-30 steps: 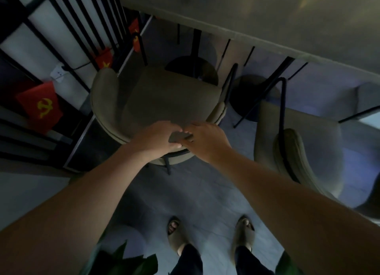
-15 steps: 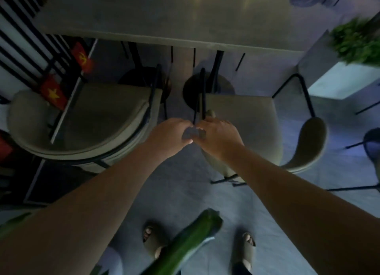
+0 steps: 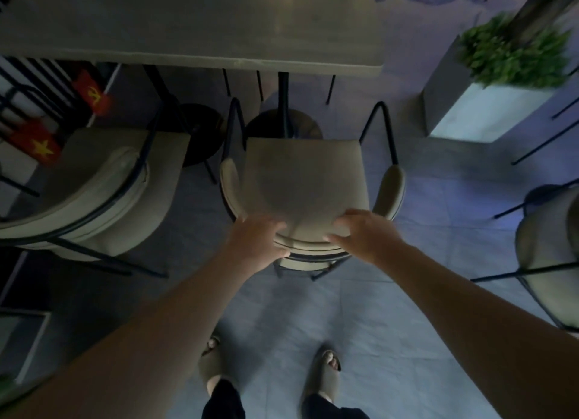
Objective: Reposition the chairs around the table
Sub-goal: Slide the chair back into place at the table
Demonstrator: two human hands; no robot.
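A beige padded chair (image 3: 300, 180) with a black metal frame stands in front of me, its seat facing the grey table (image 3: 194, 20). My left hand (image 3: 255, 241) grips the left part of its curved backrest. My right hand (image 3: 365, 232) grips the right part of the same backrest. A second beige chair (image 3: 103, 187) stands to the left, turned at an angle, its seat partly under the table edge. The table's black pedestal bases show beneath the top.
A white planter box (image 3: 479, 111) with green foliage stands at the right rear. Another beige chair (image 3: 545, 255) is at the right edge. A black railing with small red flags (image 3: 40, 146) runs along the left. My sandalled feet are on the grey tiled floor (image 3: 391, 340).
My view swung right from the left chair to the middle chair. My hands, held together over the gap between the chairs before, have spread apart and now hold the middle chair's backrest.
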